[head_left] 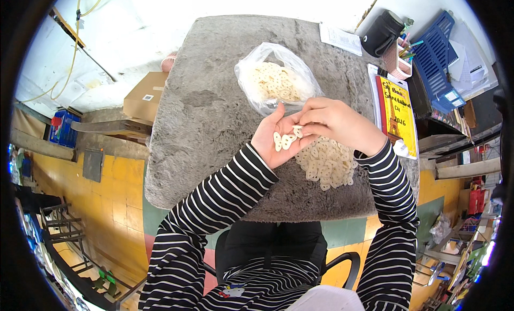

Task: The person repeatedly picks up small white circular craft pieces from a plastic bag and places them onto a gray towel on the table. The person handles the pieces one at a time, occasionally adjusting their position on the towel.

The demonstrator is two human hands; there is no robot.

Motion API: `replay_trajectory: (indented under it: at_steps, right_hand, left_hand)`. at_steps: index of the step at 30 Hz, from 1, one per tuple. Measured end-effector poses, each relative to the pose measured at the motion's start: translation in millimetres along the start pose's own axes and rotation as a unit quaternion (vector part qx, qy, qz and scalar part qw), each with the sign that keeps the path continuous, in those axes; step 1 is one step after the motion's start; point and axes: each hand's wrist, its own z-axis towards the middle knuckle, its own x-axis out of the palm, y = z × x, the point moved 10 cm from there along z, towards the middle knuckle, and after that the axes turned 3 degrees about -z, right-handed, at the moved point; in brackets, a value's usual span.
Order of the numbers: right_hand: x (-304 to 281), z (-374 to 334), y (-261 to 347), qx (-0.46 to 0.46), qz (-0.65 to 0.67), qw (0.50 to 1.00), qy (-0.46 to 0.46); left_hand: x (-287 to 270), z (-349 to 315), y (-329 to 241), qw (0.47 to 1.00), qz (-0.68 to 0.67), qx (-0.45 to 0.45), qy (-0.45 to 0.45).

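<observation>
My left hand is palm up and cupped, with several small cream oval pieces with holes lying in it. Over its fingers, my right hand pinches one such piece between thumb and fingertips. Below the right hand, a loose pile of the same flat pieces lies on the grey fluffy table cover. Just beyond my hands stands an open clear plastic bag holding many more pale pieces. My left fingers are partly hidden behind the right hand.
At the right edge lies a yellow and red booklet in a clear sleeve. Behind it are a pink pen holder, a black cylindrical case and a blue file rack. White papers rest at the back; a cardboard box stands left.
</observation>
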Motion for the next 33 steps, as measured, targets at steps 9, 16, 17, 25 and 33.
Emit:
replay_trajectory:
  at_steps: [9,16,17,25,33]
  right_hand:
    - [-30,30,-16,0.014,-0.045,0.993,-0.104]
    - [-29,45,-21,0.088,-0.029,0.989,-0.111]
    - [-14,42,-13,0.074,0.010,0.996,-0.050]
    - [25,2,20,0.011,0.025,0.999,0.038]
    - [22,4,31,-0.020,-0.080,0.996,-0.041]
  left_hand:
    - [0,-1,-4,0.988,0.090,0.044,-0.116]
    - [-10,-3,-11,0.990,0.085,0.056,-0.096]
    - [-2,1,-8,0.998,0.032,0.041,-0.033]
    - [-9,-4,2,0.986,0.085,0.034,-0.139]
    - [8,-3,-6,0.982,0.138,0.062,-0.110]
